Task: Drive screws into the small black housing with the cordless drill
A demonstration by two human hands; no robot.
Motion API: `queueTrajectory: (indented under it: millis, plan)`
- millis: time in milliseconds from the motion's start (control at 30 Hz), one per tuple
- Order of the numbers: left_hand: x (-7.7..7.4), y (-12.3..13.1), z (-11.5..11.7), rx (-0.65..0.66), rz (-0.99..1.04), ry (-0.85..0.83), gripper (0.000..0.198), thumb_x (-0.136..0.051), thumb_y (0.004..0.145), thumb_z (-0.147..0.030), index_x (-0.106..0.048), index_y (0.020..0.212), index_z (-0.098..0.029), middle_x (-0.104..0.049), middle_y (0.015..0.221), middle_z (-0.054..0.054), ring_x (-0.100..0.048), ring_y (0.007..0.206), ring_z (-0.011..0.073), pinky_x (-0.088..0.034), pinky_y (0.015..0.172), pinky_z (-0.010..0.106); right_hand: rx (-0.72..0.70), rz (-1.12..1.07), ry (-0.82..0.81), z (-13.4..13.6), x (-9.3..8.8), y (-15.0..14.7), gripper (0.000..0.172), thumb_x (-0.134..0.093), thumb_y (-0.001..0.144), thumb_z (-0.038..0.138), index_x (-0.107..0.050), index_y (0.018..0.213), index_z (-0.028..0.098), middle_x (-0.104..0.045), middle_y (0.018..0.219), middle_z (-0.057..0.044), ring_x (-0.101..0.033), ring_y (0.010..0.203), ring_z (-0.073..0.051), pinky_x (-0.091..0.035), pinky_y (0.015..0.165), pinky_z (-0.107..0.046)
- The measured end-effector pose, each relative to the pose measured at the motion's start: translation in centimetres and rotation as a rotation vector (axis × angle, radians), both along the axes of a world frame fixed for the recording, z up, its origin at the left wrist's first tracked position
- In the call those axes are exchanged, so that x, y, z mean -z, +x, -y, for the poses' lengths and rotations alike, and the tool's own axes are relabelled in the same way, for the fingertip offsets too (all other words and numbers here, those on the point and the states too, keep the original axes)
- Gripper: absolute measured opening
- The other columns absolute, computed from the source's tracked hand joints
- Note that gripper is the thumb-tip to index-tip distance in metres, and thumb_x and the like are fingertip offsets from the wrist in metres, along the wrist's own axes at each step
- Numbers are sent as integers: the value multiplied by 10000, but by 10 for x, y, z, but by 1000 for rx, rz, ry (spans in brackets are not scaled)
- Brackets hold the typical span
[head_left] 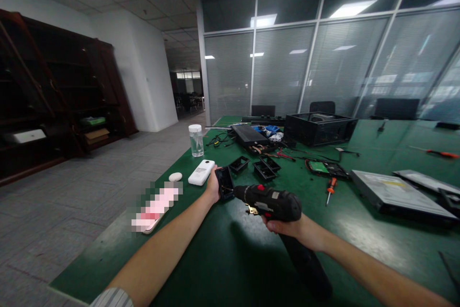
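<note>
My right hand (283, 225) is wrapped round the grip of a black cordless drill (273, 201) with red buttons. Its bit points left, into a black plastic frame (225, 183). That frame stands tilted in my left hand (213, 186), whose fingers close on its left side; some of them are hidden behind it. Whether the bit touches a screw cannot be made out. Just beyond lie similar black frames (239, 165) on the green table (215, 249). A white power bank (201, 172) rests close to my left hand.
Left of my arm lie a blurred pink phone (158, 209) and a white oval case (175, 177). A clear bottle (196, 142) stands behind. An orange screwdriver (331, 189), a silver disc drive (398, 197) and a black computer case (319, 127) are on the right.
</note>
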State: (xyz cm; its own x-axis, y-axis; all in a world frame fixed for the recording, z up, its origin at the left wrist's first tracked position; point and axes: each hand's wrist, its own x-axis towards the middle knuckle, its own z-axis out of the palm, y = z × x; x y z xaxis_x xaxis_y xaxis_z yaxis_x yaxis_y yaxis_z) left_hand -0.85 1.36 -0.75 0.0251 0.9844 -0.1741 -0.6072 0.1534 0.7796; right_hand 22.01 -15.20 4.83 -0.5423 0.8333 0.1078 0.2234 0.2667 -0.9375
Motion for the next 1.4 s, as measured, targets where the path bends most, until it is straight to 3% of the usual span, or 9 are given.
queueTrajectory:
  millis: [1133, 1400]
  plan:
    - [-4, 2, 4, -17, -6, -3, 361, -536, 725, -536, -566, 827, -191, -585, 614, 3, -571, 508, 178, -439, 523, 285, -6, -20, -59, 4, -7, -2, 289, -633, 797, 428, -591, 908, 165, -538, 805, -21, -480, 735, -158, -409, 681, -284]
    - [0, 1, 0, -19, -13, 2, 360, -534, 724, -545, -563, 816, -198, -576, 601, -7, -567, 516, 173, -439, 531, 283, 1, -33, -37, 3, -4, -2, 302, -629, 796, 436, -590, 897, 154, -533, 787, -15, -478, 727, -154, -406, 675, -288]
